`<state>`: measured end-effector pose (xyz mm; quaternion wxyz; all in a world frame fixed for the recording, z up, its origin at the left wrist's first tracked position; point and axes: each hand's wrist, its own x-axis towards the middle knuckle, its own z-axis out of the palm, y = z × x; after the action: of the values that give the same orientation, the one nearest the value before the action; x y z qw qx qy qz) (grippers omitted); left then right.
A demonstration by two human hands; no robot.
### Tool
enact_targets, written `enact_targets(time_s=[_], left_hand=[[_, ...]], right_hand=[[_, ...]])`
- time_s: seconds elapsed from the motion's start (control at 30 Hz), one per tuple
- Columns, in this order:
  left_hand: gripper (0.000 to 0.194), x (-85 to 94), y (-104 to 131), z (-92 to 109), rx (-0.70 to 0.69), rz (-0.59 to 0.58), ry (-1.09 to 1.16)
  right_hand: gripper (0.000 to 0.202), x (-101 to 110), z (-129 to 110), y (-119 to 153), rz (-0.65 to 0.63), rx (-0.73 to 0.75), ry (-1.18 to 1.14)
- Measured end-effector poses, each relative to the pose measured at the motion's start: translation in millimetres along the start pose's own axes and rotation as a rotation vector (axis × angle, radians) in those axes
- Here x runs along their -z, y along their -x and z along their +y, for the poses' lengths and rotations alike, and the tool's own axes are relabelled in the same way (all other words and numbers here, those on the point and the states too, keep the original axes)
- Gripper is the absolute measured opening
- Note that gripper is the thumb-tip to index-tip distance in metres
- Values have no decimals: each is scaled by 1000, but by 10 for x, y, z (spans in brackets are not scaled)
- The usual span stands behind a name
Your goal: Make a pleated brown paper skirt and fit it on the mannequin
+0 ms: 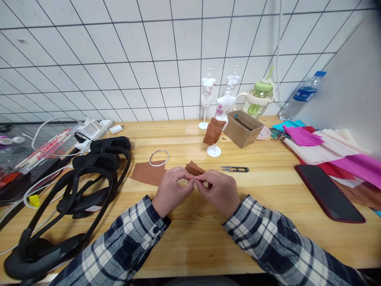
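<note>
My left hand [175, 186] and my right hand [219, 191] meet above the table with thumbs and fingertips pinched together. Between and just behind them is a piece of brown cloth [195, 167], folded into narrow pleats, its near edge in my fingers. Whether a needle or thread is there too is too small to tell. A flat brown cloth piece [149, 173] lies left of my left hand, with a thin white ring [159, 158] partly over it. Beyond my right hand rest black thread snips [235, 169].
Small white dress forms [206, 91] stand at the back, the front one draped with brown cloth [213, 132]. Beside them are a cardboard box [242, 129], a jug [259, 97] and a leaning bottle [303, 95]. Phone [329, 192] and coloured fabrics [333, 147] lie right; black headsets [89, 190] left.
</note>
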<state>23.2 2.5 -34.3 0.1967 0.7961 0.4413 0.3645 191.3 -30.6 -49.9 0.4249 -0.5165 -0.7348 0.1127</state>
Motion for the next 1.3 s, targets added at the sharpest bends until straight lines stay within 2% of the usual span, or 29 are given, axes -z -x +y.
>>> enact_targets(time_s=[0.23, 0.37, 0.5, 0.67, 0.77, 0.9, 1.0, 1.3], left_hand=[[11, 11, 18, 2, 11, -11, -53], [10, -1, 25, 32, 18, -26, -30], [8, -10, 18, 65, 52, -50, 107], [7, 22, 16, 52, 94, -65, 336], [6, 37, 25, 19, 120, -54, 477], [9, 3, 26, -53, 306, -105, 761], [12, -44, 22, -121, 395, -125, 875], [16, -93, 49, -196, 403, -182, 924]], right_hand=[[13, 16, -32, 6, -4, 30, 59], [10, 9, -50, 1, 4, -5, 106], [7, -4, -64, -19, 16, -78, 31], [7, -5, 20, -92, -5, -372, -271], [9, 8, 126, -141, -19, -492, -325], [9, 17, 232, -176, -37, -533, -297], [8, 13, 252, -189, -47, -547, -289], [7, 27, 258, -200, -57, -538, -272]])
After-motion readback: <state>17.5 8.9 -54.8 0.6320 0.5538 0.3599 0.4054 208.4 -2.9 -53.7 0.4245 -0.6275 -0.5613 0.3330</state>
